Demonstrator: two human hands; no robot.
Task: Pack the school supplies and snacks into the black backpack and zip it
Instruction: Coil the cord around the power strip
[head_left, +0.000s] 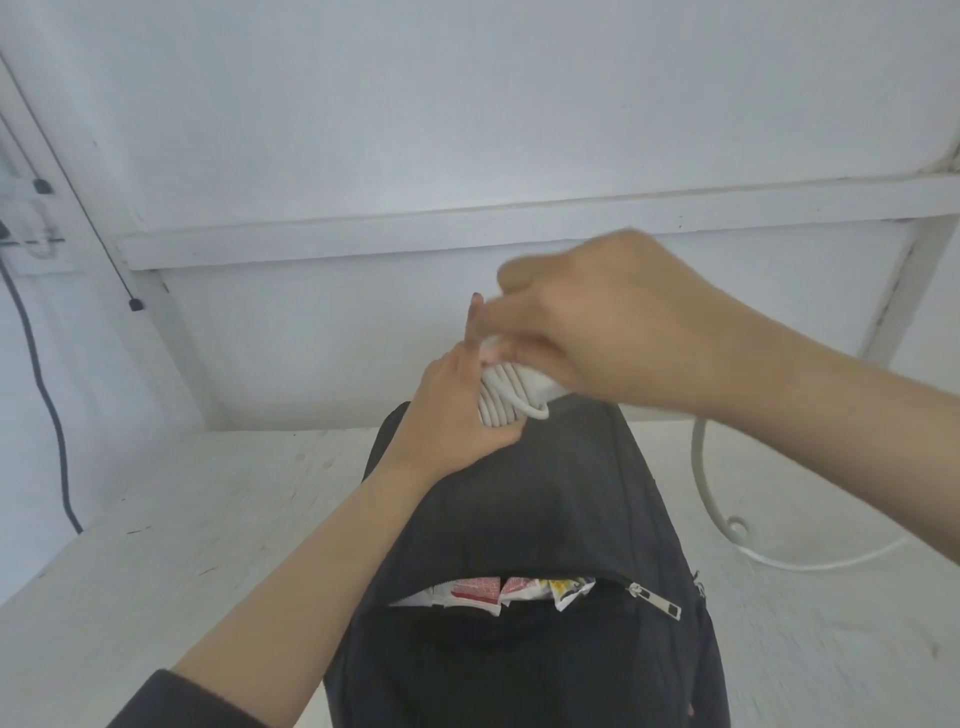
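Backpack, black, lies lengthwise on the white table in front of you, its far end towards the wall. At far left a dark cord hangs down the wall. Your left hand reaches forward over the bag's far end, fingers wrapped around the lower part of a coiled white cable, one finger pointing up. Your right hand, slightly blurred, comes in from the right and above, its fingers curled down onto the top of the same coil. Nearer you, the bag's front pocket gapes open, showing red, white and yellow snack packets; its metal zipper pull sits at the opening's right end. A loose white cord curves over the table on the right.
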